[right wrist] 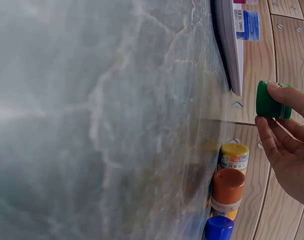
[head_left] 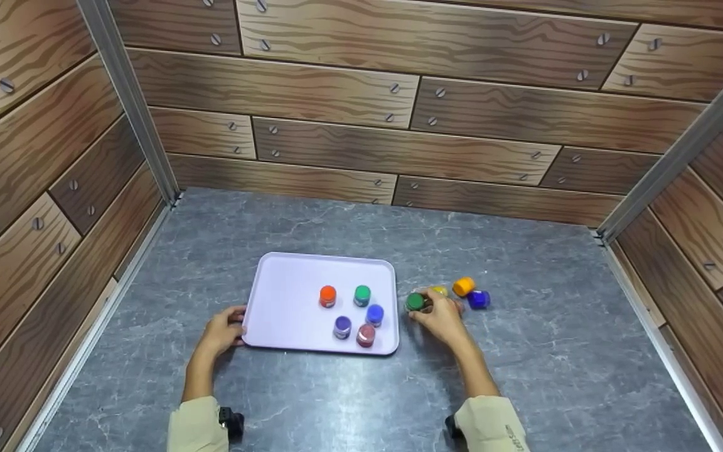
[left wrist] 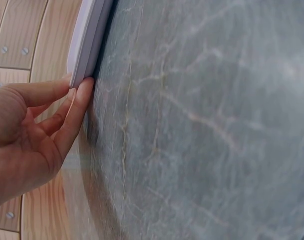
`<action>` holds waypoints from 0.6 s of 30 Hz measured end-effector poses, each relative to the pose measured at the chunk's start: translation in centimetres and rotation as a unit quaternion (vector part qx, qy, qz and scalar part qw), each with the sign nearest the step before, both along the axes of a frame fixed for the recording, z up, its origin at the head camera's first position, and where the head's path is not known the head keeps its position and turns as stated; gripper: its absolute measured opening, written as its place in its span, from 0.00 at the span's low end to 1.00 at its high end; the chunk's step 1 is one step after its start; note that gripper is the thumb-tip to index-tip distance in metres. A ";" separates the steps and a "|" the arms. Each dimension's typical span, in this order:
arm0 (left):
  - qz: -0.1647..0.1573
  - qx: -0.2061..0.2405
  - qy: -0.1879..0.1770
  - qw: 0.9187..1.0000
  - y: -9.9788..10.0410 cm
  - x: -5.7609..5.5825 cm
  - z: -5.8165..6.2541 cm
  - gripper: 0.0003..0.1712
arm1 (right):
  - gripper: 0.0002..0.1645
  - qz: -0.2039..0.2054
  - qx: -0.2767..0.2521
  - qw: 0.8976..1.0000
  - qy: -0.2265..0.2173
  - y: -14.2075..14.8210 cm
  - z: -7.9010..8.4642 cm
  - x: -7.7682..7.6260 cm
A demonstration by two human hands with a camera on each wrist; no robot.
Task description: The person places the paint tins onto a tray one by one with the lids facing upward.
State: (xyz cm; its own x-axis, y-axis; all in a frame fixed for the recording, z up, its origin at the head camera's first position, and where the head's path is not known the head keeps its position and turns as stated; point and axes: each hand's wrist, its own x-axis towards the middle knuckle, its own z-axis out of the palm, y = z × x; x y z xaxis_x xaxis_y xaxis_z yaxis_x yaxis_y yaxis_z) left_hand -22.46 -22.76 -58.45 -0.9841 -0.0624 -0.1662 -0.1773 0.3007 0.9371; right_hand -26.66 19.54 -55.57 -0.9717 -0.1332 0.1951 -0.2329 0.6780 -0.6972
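One dark green jar (head_left: 415,302) sits in the grip of the right hand (head_left: 444,320), pinched between its thumb and fingertips, just beside the right edge of a pale lilac tray (head_left: 286,301). The right wrist view shows this jar raised off the grey marbled counter (head_left: 578,370), with the hand opened only as wide as the jar's body. Well apart from it, across the tray, the left hand (head_left: 219,331) pinches the tray's near left corner, its thumb and fingers closed down to the thickness of the rim. Between the two hands, five jars stand on the tray, gathered toward its right half: an orange-red jar (head_left: 327,296), a lighter green jar (head_left: 362,295), a blue jar (head_left: 374,315), a purple jar (head_left: 342,327) and a dark red jar (head_left: 366,335), this last one near the tray's front edge. Off the tray, more jars lie close around the right hand: a yellow jar (head_left: 439,291) just past its fingers, a brown jar (right wrist: 228,186) partly hidden by the hand in the head view, and, farther right, an orange jar (head_left: 464,287) just beside a deep blue jar (head_left: 479,299). Light khaki sleeves (head_left: 493,424) cover both forearms, and walls (head_left: 336,94) patterned like screwed wooden planks enclose the counter, with grey metal posts (head_left: 128,94) at the corners.
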 end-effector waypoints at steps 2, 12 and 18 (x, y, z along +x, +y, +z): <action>0.000 0.003 0.001 1.000 0.0 0.0 0.0 0.27 | 0.25 -0.005 0.019 1.000 0.002 -0.1 0.2 -0.2; 0.001 0.001 0.000 1.000 -0.1 0.1 0.0 0.26 | 0.23 0.023 -0.001 0.999 0.027 -1.0 0.5 -1.3; 0.001 0.001 -0.005 1.000 0.0 0.1 0.1 0.26 | 0.22 0.025 -0.010 0.999 0.028 -1.7 0.4 -1.8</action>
State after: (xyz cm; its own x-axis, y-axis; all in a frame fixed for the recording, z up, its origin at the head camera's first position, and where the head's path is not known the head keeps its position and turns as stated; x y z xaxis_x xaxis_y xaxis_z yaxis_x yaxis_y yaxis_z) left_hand -22.36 -22.72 -58.39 -0.9823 -0.0632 -0.1765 -0.1874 0.2978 0.9361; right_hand -28.51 17.85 -55.14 -0.9513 -0.1760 0.2531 -0.3054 0.6501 -0.6958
